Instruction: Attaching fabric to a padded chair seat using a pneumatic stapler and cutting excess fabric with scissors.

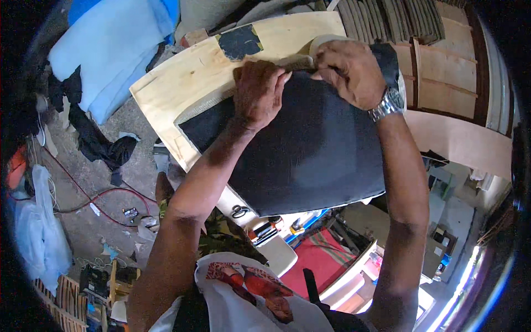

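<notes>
A black fabric-covered panel (315, 144) lies on a pale wooden board (182, 77), its near edge showing a white underside. Along its far edge runs a beige woven strip (207, 108), which curls up into a loop by my right hand (351, 74). That hand, with a metal watch (390, 104) on its wrist, pinches the strip at the black edge. My left hand (259, 93) is closed at the same edge, a short way to the left, fingers curled on the strip and thumb pointing right. Its fingertips are partly hidden.
Black scissors (240, 211) and several tools lie by the panel's near corner. On the left floor are light blue foam sheets (113, 50), black cloth scraps (102, 144), a red hose (119, 190) and clear plastic (44, 221). Stacked grey pieces (387, 19) stand at the far right.
</notes>
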